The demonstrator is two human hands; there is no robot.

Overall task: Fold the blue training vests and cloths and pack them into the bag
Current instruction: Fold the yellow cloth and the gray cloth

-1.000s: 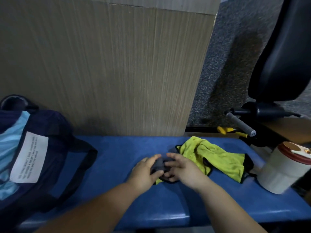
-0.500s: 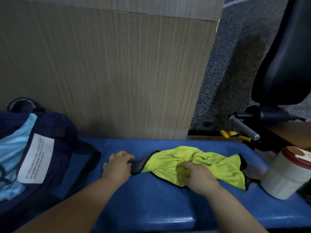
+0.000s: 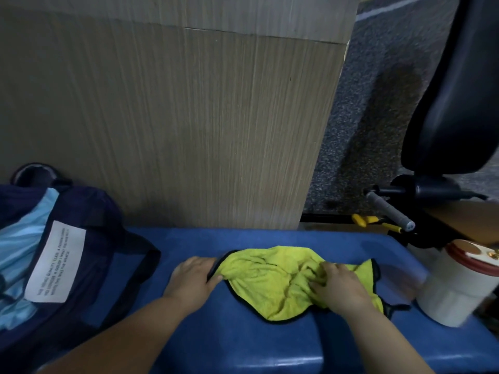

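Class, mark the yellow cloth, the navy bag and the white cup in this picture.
yellow cloth [image 3: 278,282]: head view, its crumpled middle.
navy bag [image 3: 108,225]: head view, its dark side wall.
white cup [image 3: 453,295]: head view, its side wall.

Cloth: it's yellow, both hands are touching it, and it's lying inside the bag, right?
Not quite. The cloth is yellow, and the left hand and right hand both touch it, but it lies on the blue bench, beside the bag, not inside it. The head view shows this.
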